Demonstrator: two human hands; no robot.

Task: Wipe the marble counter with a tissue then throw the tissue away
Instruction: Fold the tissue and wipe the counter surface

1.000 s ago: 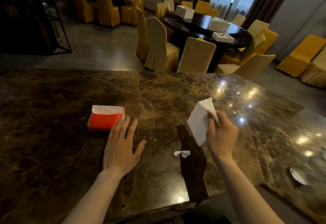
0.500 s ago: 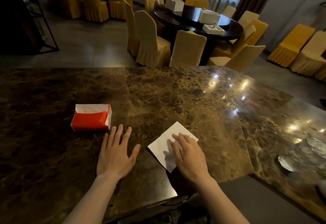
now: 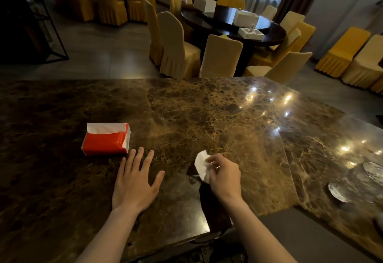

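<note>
the right hand (image 3: pixel 224 176) squeezes a white tissue (image 3: pixel 201 165) on the tabletop (image 3: pixel 207 113). the left hand (image 3: pixel 134 186) lies flat and open near the red tissue pack (image 3: pixel 105 139).

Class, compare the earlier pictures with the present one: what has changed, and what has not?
The right hand lowered the tissue from the air, pressed it flat, and now bunches it on the marble counter. The left hand stays flat beside the red tissue pack, which has not moved.
</note>
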